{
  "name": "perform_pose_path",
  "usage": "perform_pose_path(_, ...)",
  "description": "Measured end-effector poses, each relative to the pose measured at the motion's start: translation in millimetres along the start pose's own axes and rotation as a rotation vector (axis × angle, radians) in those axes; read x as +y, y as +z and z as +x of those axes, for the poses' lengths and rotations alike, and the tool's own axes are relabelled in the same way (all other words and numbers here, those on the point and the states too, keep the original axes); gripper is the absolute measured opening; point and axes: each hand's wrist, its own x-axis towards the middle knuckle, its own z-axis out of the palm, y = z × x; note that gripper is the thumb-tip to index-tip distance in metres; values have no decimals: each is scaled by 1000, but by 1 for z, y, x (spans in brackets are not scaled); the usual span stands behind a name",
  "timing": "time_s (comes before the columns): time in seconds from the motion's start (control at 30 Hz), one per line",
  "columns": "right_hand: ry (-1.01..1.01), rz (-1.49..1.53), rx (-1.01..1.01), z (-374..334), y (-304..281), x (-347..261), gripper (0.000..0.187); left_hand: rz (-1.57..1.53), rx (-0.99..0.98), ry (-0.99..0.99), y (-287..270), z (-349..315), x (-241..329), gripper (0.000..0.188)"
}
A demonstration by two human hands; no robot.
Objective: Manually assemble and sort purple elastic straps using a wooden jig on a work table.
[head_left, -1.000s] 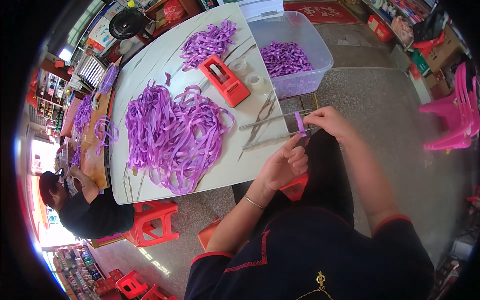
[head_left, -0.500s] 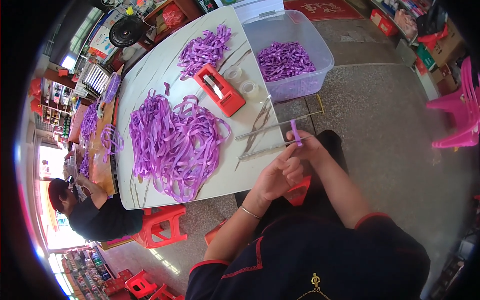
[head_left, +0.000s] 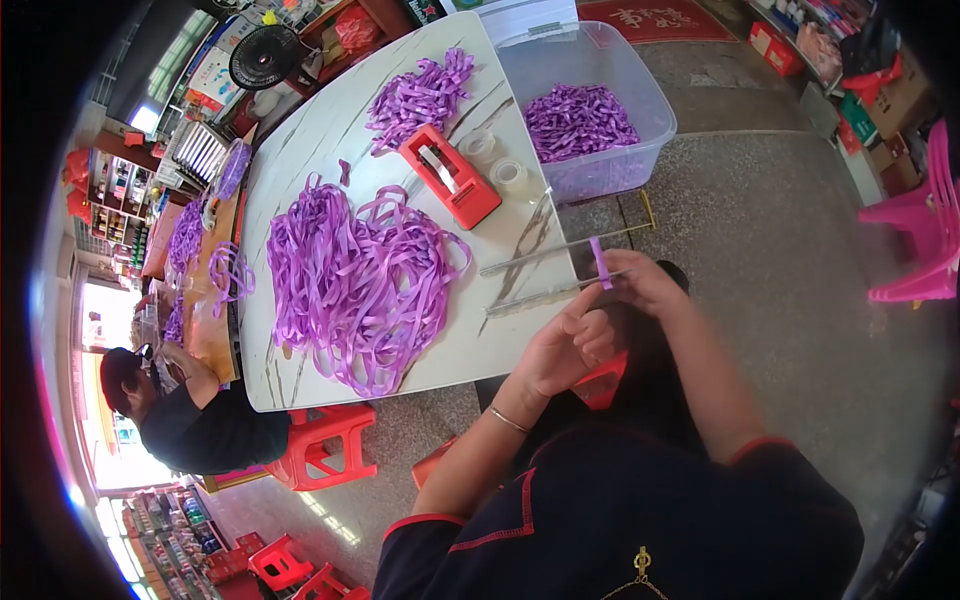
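A short piece of purple ribbon (head_left: 600, 262) stands across the outer end of a thin metal rod (head_left: 545, 297), beyond the table's right edge. My right hand (head_left: 645, 284) is closed on this ribbon, fingertips bent around it. From the near side my left hand (head_left: 568, 345) reaches up, one digit stretched to the ribbon's lower end and the other fingers curled in. Whether more ribbon lies inside the curled fingers is hidden. A second metal rod (head_left: 560, 246) runs alongside, farther off. On the table lies a big loose heap of purple ribbon (head_left: 350, 290).
The white marbled table (head_left: 470, 345) also holds a red tape dispenser (head_left: 452, 180), clear tape rolls (head_left: 508, 175) and a smaller ribbon pile (head_left: 425, 95). A clear plastic bin (head_left: 655, 125) contains many purple pieces. Red stools (head_left: 330, 440) stand below. Another person (head_left: 200, 420) sits at the left.
The whole view has shifted slightly, so things sit a little farther right. Both hands stay at the ribbon on the rod, with the right hand's fingers drawn closer around it.
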Motion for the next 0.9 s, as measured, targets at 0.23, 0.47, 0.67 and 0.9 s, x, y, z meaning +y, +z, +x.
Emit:
perform_pose_path(0.23, -406, -1070, 493, -55, 41, -61, 34, -20, -12, -1, -2, -1, 1, 50)
perform_pose_path(0.47, -481, -1347, 513, -54, 53, -70, 31, -3, -17, -15, 0, 0, 2, 49)
perform_pose_path(0.67, -376, -883, 228, -33, 16, -62, 22, -2, -28, -30, 2, 1, 3, 50)
perform_pose_path(0.9, 19, -206, -8, -19, -1, -45, 17, 3, -6, -13, 2, 0, 2, 50)
